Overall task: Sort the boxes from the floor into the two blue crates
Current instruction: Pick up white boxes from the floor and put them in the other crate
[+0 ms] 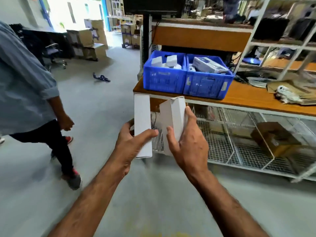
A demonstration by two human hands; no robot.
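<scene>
My left hand (132,142) grips a tall white box (142,117) held upright. My right hand (186,142) grips a second white box (172,115), tilted, its top flap slightly lifted. Both boxes are in front of the workbench edge, below the crates. Two blue crates stand side by side on the orange bench top: the left crate (164,79) holds several small white boxes, the right crate (207,84) holds a larger printed white and blue box (209,65).
The orange workbench (248,98) has wire-mesh shelving (239,142) beneath with a brown carton (273,139). Another person (25,86) walks on the grey floor at left. A blue strap (101,77) lies on the floor. Stacked cartons (89,40) stand farther back.
</scene>
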